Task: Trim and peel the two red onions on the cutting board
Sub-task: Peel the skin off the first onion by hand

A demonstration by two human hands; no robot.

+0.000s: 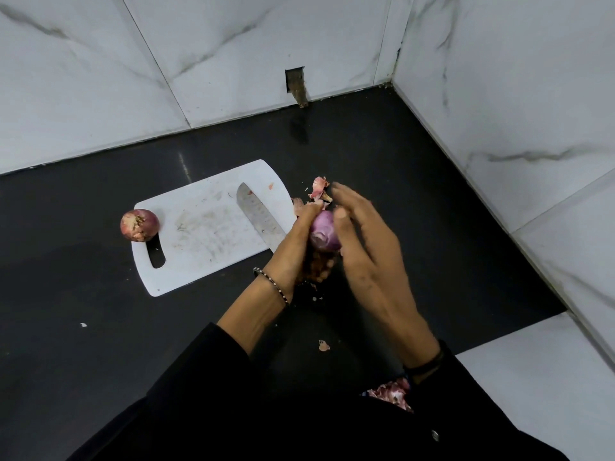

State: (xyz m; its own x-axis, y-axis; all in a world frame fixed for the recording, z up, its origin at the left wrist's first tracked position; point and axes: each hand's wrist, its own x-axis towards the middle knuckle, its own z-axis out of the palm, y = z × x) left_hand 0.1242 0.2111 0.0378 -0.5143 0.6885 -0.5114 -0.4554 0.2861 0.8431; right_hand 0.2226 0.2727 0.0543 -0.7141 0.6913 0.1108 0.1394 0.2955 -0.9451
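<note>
L hand (293,251) grips peeled onion (324,232) from below-left, fingers curled round it, held above counter (100,311) just off the right edge of cutting board (206,227). Onion surface is glossy purple, smooth, outer skin mostly off; some brownish skin at bottom inside the palm. R hand (366,251) is beside it, fingers stretched out loose, thumb tip at top of onion, a bit blurred, not pinching anything I can see. 2nd onion (139,225) sits at board's left edge by the handle slot, dry reddish-brown skin on, root end facing cam. Knife (256,214) lies flat on the right part of board, handle hidden by L hand. Peel scraps (318,188) are on counter past the hands, near board's far right corner.
</note>
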